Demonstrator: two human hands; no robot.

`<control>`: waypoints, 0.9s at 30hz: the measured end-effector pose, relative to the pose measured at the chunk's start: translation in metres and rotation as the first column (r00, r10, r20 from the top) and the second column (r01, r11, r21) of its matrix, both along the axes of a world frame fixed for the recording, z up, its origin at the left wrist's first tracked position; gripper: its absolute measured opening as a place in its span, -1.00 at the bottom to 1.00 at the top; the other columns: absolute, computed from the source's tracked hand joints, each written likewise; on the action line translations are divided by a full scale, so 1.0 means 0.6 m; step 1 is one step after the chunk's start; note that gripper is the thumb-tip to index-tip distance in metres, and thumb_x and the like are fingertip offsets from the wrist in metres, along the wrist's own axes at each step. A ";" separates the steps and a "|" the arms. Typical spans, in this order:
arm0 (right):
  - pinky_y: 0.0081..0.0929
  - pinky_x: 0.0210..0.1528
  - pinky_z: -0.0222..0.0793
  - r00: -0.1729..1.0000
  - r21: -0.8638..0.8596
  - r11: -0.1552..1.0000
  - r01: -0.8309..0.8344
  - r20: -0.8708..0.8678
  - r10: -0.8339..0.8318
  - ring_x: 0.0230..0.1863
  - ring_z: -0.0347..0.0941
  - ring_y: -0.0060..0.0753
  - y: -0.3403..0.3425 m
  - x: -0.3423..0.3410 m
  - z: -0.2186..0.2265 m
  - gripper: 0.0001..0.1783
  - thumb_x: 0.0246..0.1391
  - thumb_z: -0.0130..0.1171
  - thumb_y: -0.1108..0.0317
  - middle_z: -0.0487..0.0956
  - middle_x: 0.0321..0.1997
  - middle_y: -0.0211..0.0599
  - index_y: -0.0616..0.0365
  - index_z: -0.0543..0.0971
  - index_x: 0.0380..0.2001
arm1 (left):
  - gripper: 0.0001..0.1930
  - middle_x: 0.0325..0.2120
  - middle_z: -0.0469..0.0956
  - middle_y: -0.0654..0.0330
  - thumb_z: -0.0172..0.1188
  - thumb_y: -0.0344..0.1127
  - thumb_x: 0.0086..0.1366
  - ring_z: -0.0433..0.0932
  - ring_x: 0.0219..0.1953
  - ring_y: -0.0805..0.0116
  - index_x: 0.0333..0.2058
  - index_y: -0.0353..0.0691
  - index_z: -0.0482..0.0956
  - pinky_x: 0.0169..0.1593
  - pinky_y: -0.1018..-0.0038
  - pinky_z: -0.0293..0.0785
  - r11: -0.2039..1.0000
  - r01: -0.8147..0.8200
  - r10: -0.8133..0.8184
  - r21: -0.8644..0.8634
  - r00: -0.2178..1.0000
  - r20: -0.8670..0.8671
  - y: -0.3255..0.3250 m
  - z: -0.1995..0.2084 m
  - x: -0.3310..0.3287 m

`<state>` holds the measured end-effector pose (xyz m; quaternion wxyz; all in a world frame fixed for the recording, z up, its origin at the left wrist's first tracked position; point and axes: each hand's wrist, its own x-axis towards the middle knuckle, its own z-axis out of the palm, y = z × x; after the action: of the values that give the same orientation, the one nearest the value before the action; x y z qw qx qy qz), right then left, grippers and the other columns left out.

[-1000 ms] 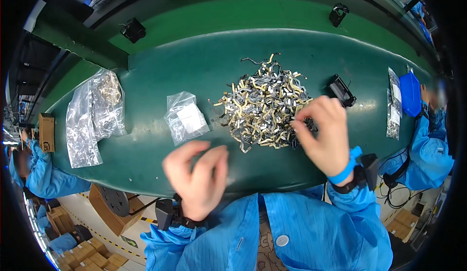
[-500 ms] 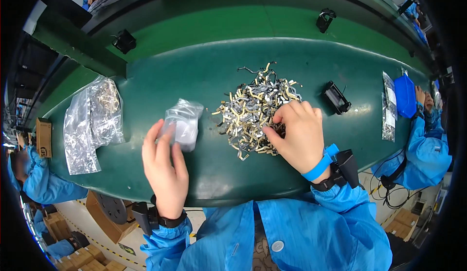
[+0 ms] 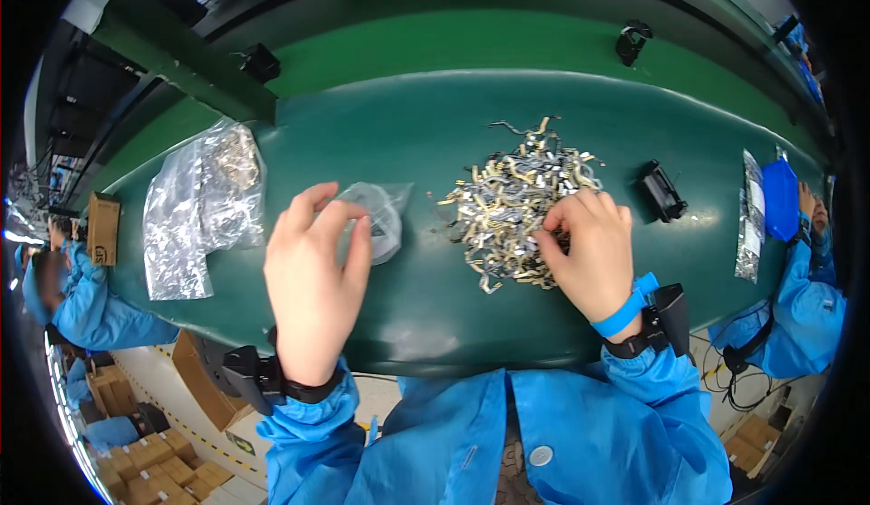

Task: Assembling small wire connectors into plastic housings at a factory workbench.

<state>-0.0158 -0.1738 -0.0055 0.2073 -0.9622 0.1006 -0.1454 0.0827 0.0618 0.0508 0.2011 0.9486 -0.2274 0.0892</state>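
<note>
A right hand bent over the cable heap on a green worktable

Short strips of gray, cream and black flex cable lay tangled in the cable heap on the green worktable. At the heap's near right edge, the right hand curled, thumb and forefinger tips close together; whether they gripped a strip could not be told. Left of the heap, the left hand was partly spread, its thumb apart from its bent fingers, beside a small clear plastic bag. Whether it had hold of the bag could not be told. Larger clear plastic bags lay farther left of the heap. A black plastic frame sat just to its right, with flat clear packets and a blue tray well beyond.
</note>
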 end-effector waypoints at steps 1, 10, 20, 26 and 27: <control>-0.27 -0.23 0.12 1.000 0.000 1.000 0.000 0.006 0.000 -0.28 0.35 -0.21 0.002 0.000 -0.001 -0.82 -0.19 0.31 0.42 0.43 -0.43 -0.37 0.03 0.47 -0.56 | -0.92 -0.12 0.56 0.01 0.18 -0.45 0.18 0.55 -0.09 0.02 -0.35 -0.28 0.59 -0.04 0.34 0.44 1.000 -0.010 0.010 0.013 1.000 0.002 0.004 0.000 -0.003; -0.34 -0.24 0.11 0.999 0.105 0.994 0.027 0.027 -0.030 -0.35 0.33 -0.31 -0.014 0.005 0.011 -0.81 -0.21 0.30 0.46 0.41 -0.48 -0.44 0.05 0.46 -0.55 | -0.80 0.05 0.48 -0.02 0.10 -0.61 0.11 0.46 0.09 0.07 -0.30 -0.30 0.63 0.13 0.31 0.33 0.933 0.015 -0.086 -0.360 0.979 -0.182 0.047 -0.006 -0.027; -0.34 -0.25 0.10 0.999 0.050 0.998 -0.033 0.015 0.033 -0.35 0.33 -0.26 -0.004 0.001 -0.003 -0.81 -0.19 0.30 0.49 0.41 -0.48 -0.42 0.05 0.46 -0.55 | -0.60 0.05 0.36 0.02 0.19 -0.62 0.05 0.42 -0.27 0.24 -0.08 -0.24 0.56 -0.13 0.39 0.42 0.974 0.053 -0.056 -0.219 0.998 -0.008 0.012 -0.061 -0.039; -0.34 -0.26 0.12 0.995 0.186 0.982 -0.033 0.098 0.015 -0.35 0.33 -0.29 -0.013 0.001 0.012 -0.83 -0.17 0.26 0.51 0.41 -0.47 -0.41 0.08 0.44 -0.54 | -0.76 0.10 0.35 0.01 0.28 -0.60 -0.02 0.47 -0.44 0.42 -0.32 -0.24 0.64 -0.29 0.47 0.45 0.945 0.040 -0.009 -0.325 0.995 0.096 0.002 -0.066 -0.057; -0.34 -0.26 0.12 0.995 0.218 0.975 -0.046 0.092 0.026 -0.35 0.33 -0.29 -0.013 -0.001 0.013 -0.83 -0.17 0.25 0.51 0.41 -0.47 -0.40 0.08 0.44 -0.54 | -0.78 0.09 0.36 -0.01 0.28 -0.60 -0.02 0.47 -0.45 0.43 -0.34 -0.26 0.63 -0.29 0.47 0.44 0.941 0.044 -0.003 -0.337 0.992 0.123 0.007 -0.067 -0.057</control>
<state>-0.0163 -0.1817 0.0023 0.3191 -0.9277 0.0893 -0.1721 0.0487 0.0657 0.0108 0.3482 0.8900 -0.2317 0.1816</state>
